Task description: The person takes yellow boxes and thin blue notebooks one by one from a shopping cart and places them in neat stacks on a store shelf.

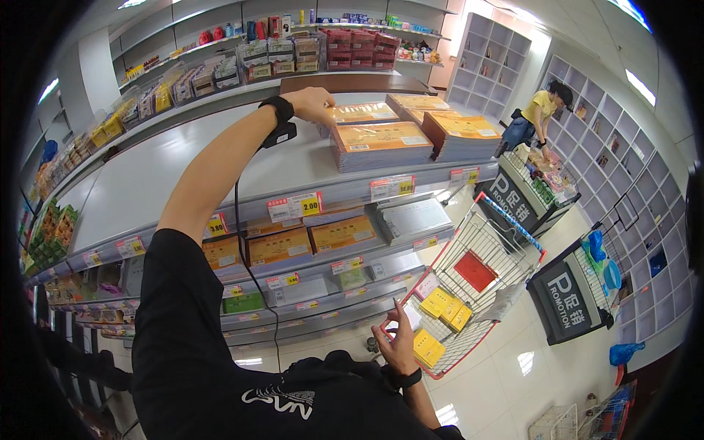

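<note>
My left hand (311, 104) reaches over the top shelf board, its fingers curled at the left edge of a plastic-wrapped stack of orange-covered booklets (363, 113). How firmly it grips is hidden. In front of that lies another wrapped stack of orange booklets (382, 140), with a taller loose-looking stack (465, 135) to its right. Lower down, my right hand (400, 341) is held with thumb and fingers apart and nothing between them. It is close to the rim of a wire shopping cart (473, 275) that contains several yellow packs (440, 305).
Lower shelves carry more orange booklets (278, 245) and white pads (415, 217) behind price tags (295, 206). A black cable (258, 286) hangs before them. On the right, a person (539, 115) bends over a promotion bin (517, 203); a second bin (566, 297) stands nearer.
</note>
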`<state>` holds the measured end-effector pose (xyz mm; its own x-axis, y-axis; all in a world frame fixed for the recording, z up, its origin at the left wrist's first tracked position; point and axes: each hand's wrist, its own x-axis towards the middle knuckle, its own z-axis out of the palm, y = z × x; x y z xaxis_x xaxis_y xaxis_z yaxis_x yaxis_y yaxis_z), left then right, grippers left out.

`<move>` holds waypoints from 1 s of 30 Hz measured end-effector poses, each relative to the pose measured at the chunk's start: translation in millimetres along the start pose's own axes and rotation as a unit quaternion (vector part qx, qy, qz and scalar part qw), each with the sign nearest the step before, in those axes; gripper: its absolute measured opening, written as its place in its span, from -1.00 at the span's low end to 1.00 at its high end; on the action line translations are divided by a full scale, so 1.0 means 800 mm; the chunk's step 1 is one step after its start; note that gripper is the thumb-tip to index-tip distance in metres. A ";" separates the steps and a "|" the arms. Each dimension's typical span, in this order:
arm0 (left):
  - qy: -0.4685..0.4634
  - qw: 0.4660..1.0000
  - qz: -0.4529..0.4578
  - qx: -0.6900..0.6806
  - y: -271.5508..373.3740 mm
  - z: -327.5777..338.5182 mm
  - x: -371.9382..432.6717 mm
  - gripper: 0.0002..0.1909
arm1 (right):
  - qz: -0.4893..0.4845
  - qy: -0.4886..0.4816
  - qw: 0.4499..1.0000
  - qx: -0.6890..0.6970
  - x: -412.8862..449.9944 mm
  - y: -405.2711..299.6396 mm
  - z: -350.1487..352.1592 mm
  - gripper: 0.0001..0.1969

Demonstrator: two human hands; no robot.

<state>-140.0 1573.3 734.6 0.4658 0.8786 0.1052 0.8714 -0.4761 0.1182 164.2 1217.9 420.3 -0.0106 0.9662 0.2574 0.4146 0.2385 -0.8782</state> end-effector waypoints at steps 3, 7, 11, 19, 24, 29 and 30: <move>-0.033 0.999 -0.010 0.006 0.000 -0.001 0.005 -0.37 | -0.002 -0.006 1.000 0.004 0.004 0.004 0.002 -0.27; -0.086 0.994 0.020 -0.066 -0.001 -0.003 0.009 -0.60 | -0.002 -0.029 1.000 -0.008 0.011 0.000 0.003 -0.28; -0.110 0.979 0.039 -0.166 0.002 -0.006 0.003 -0.55 | -0.027 -0.027 0.999 -0.019 0.009 0.005 0.009 -0.28; -0.145 0.960 0.064 -0.230 0.014 -0.011 -0.007 -0.41 | 0.045 0.020 0.995 -0.081 -0.004 0.138 0.015 -0.42; -0.124 0.973 0.101 -0.168 0.017 -0.013 -0.007 -0.39 | 0.241 0.033 0.953 -0.178 -0.056 0.244 -0.015 -0.42; -0.116 0.971 0.080 -0.195 0.012 -0.010 -0.017 -0.43 | 0.370 0.035 0.912 -0.172 -0.137 0.280 -0.044 -0.40; -0.110 0.968 0.070 -0.215 0.013 -0.009 -0.016 -0.42 | 0.391 0.039 0.903 -0.175 -0.152 0.290 -0.044 -0.41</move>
<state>-138.0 1556.5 741.9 0.6364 0.7692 -0.0569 0.6756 -0.5203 0.5224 294.1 1152.6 199.4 0.4677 0.8135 -0.3458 0.5310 -0.5713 -0.6258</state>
